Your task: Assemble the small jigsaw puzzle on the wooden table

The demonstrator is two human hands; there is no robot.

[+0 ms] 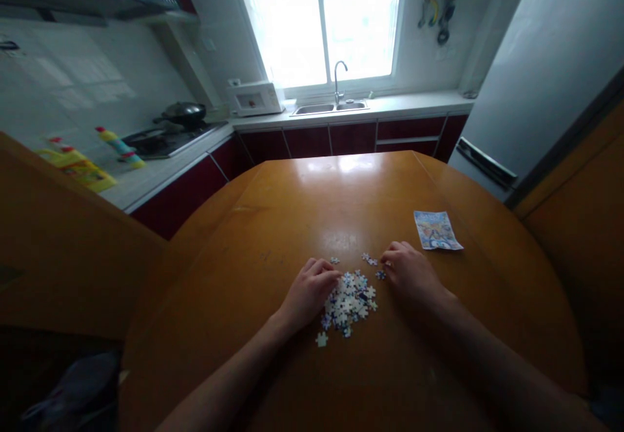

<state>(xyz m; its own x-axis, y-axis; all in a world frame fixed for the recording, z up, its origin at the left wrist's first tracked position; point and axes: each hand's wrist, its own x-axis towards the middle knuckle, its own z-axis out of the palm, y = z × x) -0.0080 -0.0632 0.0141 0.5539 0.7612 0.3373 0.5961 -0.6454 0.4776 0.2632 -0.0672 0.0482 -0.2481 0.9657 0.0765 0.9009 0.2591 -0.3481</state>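
A heap of small blue and white puzzle pieces (350, 299) lies on the round wooden table (302, 217) between my hands. My left hand (308, 290) rests at the heap's left edge, its fingers curled onto the pieces. My right hand (409, 271) lies on the table just right of the heap, fingertips bent and touching a few loose pieces (371, 260) at the heap's far side. A single stray piece (321, 339) sits nearer to me. What the curled fingers pinch is too small to make out.
A colourful printed picture card (436, 229) lies on the table to the right of my right hand. Beyond the table are a counter with sink (329, 107), a stove with pan (182, 115), bottles (78, 162), and a fridge (531, 88) on the right.
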